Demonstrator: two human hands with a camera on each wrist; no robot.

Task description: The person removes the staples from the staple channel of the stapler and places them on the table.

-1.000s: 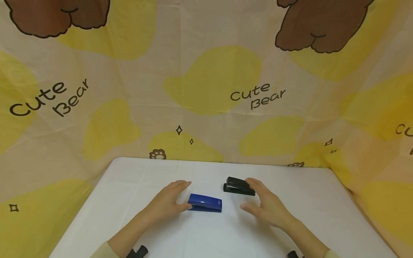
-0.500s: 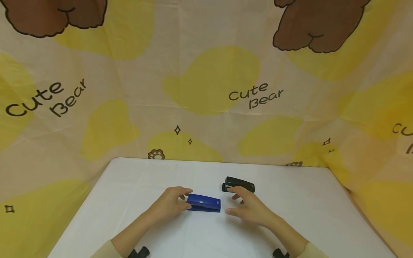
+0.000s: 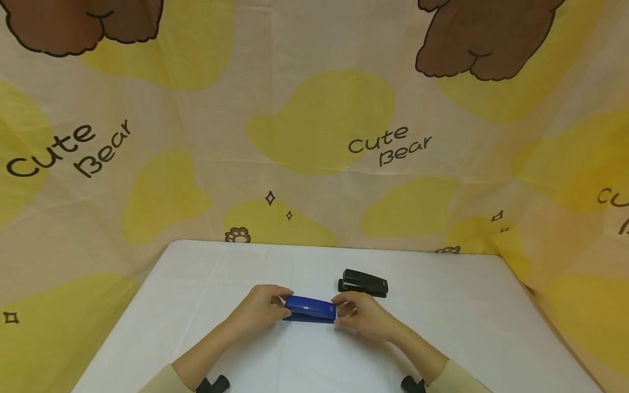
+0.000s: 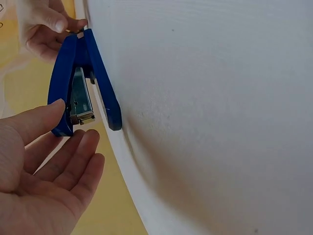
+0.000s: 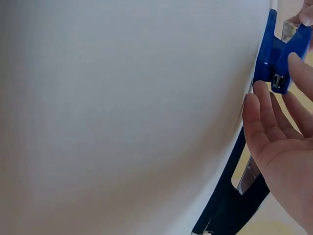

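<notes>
A blue stapler [image 3: 310, 309] sits crosswise on the white table, its upper arm raised from the base. My left hand [image 3: 260, 307] pinches the upper arm's front end between thumb and forefinger; the left wrist view shows the thumb on the stapler's blue cover [image 4: 58, 78] and the other fingers spread below its tip. At the hinge end, my right hand [image 3: 367, 315] has thumb and forefinger around the upper arm. In the right wrist view its remaining fingers [image 5: 261, 105] extend beside the base. A black stapler [image 3: 365, 282] lies just beyond the right hand.
The white table [image 3: 221, 267] runs back to a yellow and beige cloth backdrop [image 3: 319, 120] printed with bears and lettering. Black wrist-camera parts [image 3: 214, 383] show under the forearms at the lower edge.
My right hand has moved left from in front of the black stapler to the blue stapler's hinge end and taken hold. The left fingers have closed in on the front end.
</notes>
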